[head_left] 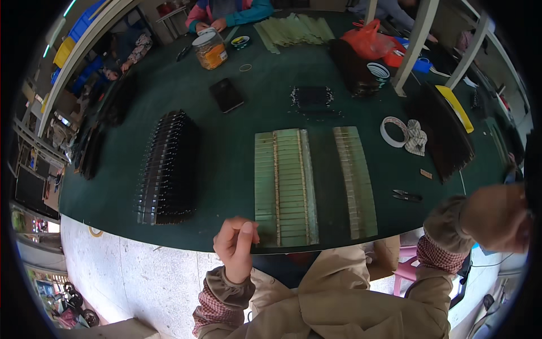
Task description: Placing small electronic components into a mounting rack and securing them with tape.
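Observation:
My left hand [236, 246] is at the table's near edge, its fingers curled with thumb against forefinger. Whatever may be in that pinch is too small to make out. Just right of it lies a pale green panel of narrow strips [291, 192], with speckled bands running along its length. A narrower green strip panel [363, 186] with a brownish band lies farther right. My right hand [494, 220] is raised at the far right, blurred and partly cut off by dark rim, so its fingers cannot be read. Nearest it on the table are small black snips [406, 196].
A dark stack of strips with shiny edges [169, 169] stands at left. Beyond are a black box [227, 95], small black pieces [312, 97], an orange-filled jar [210, 51] and green strips [293, 31]. A tape roll [393, 132] lies right. Another person's hands [212, 26] work opposite.

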Tool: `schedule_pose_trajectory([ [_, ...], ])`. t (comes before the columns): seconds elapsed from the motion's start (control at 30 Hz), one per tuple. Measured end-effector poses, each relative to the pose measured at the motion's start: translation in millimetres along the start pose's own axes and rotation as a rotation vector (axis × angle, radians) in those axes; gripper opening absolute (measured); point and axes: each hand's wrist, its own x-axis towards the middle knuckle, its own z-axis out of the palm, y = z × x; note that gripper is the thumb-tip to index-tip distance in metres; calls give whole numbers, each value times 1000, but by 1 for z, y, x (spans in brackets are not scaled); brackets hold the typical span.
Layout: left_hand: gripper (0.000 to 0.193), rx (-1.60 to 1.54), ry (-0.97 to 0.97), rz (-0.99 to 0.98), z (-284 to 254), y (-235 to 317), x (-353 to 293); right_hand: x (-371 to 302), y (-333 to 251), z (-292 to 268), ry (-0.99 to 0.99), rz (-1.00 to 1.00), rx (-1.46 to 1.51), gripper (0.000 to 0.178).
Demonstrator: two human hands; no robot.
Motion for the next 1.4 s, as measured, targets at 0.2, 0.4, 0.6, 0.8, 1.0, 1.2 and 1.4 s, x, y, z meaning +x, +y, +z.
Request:
schedule_pose_trajectory([
  [0.2,17,54,-7,-36,-6,-14,11,-122,175,-118,-942,861,-841,55],
  [0.4,15,30,-17,-169,0,-31,14,-155,218,-172,-1040,1470,-691,76],
  [0.6,21,114,-17,-184,2,-34,23,-140,229,-178,-1022,1319,-840,80],
  [0.8,21,82,-13,-168,3,-35,21,-152,212,-174,-1110,1360,-884,81],
  [1.0,19,105,-35,-164,-8,-30,20,-131,185,-142,-916,1120,-928,79],
  [1.2,9,325,-263,-157,-7,-25,35,-122,70,-51,-380,2025,373,41],
  [1.4,9,573,-596,276,13,-19,60,-149,-30,46,-190,2379,454,30],
])
